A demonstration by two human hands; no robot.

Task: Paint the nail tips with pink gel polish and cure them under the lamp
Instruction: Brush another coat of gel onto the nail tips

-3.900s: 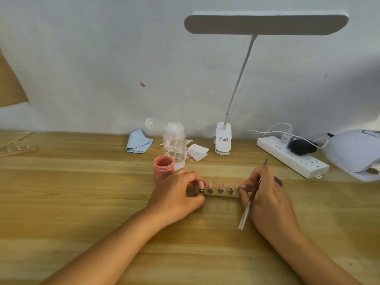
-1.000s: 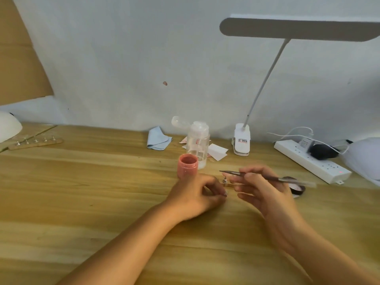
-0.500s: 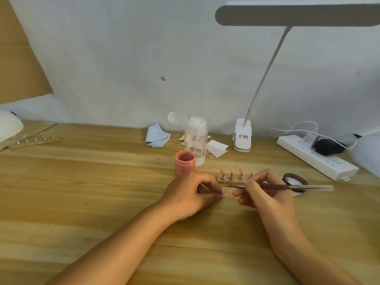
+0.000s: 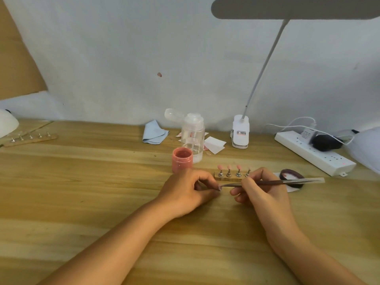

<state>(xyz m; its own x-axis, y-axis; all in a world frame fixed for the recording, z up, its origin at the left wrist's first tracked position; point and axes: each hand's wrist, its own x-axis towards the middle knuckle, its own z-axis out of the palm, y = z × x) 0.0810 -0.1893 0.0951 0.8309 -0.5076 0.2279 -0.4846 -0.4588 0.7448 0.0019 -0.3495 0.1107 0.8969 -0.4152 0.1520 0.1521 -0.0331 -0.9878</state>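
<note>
Pale wooden tabletop [image 4: 82, 182], grey-white wall [image 4: 123, 58] behind; left hand [image 4: 185, 192] fingers curled, hold unclear; right hand [image 4: 265, 195] fingers pinch thin dark-handled brush [image 4: 269, 183], tip at left fingertips.

Desk lamp head [image 4: 287, 8] cut at top, white nail lamp [image 4: 368, 150] cropped at right edge
</note>
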